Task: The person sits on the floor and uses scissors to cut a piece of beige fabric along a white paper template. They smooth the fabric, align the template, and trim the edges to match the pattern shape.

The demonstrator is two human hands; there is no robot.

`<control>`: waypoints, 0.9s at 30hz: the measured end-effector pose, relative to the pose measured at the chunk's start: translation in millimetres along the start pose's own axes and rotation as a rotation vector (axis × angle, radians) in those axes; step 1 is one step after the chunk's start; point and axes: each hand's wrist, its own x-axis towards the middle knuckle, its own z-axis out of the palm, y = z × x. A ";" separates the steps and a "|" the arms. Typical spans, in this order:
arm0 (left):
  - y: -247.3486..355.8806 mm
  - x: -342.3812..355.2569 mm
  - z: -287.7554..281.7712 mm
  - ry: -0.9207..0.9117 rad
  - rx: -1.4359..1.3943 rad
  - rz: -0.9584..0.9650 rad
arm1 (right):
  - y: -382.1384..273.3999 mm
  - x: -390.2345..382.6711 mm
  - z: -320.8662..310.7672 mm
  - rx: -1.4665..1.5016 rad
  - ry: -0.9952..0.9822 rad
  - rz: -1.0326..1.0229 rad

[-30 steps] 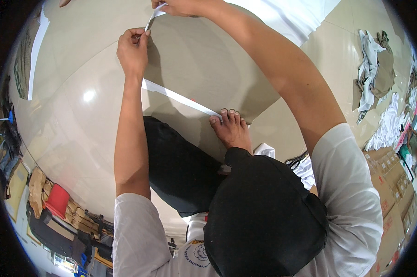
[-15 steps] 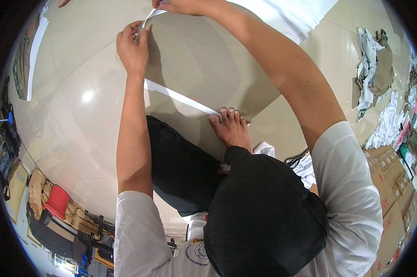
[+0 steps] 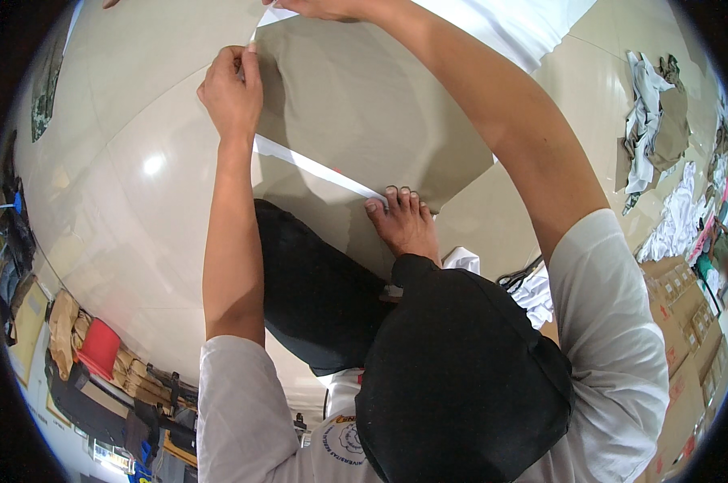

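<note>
Pinching the thin white strip [image 3: 255,36] between closed fingers of your left hand [image 3: 231,88] and right hand [image 3: 320,8], you hold it above the grey sheet [image 3: 364,113] on the floor — light, floppy, probably tearable, so grip near its ends.

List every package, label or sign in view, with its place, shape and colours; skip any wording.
Cardboard boxes: stacked at the right edge, brown and rectangular, with small pale labels.
Round emblem: on the white shirt's chest at the bottom, circular, dark outline on white with a bit of yellow.
Grey sheet: flat on the floor ahead, large, plain and unprinted; the left hand and right hand pinch a white strip at its edge.
</note>
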 end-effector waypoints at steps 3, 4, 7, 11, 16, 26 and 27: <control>6.3 0.0 -4.8 -0.039 0.074 -0.072 | 4.3 7.5 8.3 -0.045 -0.024 -0.001; 6.9 -0.4 -3.4 -0.059 0.143 -0.084 | 5.8 8.6 11.9 -0.068 -0.035 -0.010; 6.4 -1.2 0.2 -0.111 0.303 -0.117 | 7.5 7.9 21.9 -0.100 -0.002 -0.029; 3.8 -0.4 0.4 -0.166 0.343 -0.153 | 10.6 5.9 28.0 -0.118 0.041 -0.052; -0.6 0.3 3.1 -0.146 0.334 -0.119 | 11.4 6.0 27.4 -0.111 0.036 -0.043; -7.2 3.8 5.4 -0.134 0.335 -0.127 | 12.4 11.3 31.2 -0.094 0.076 -0.032; -7.1 4.2 5.2 -0.133 0.334 -0.124 | 12.1 11.4 31.2 -0.096 0.074 -0.025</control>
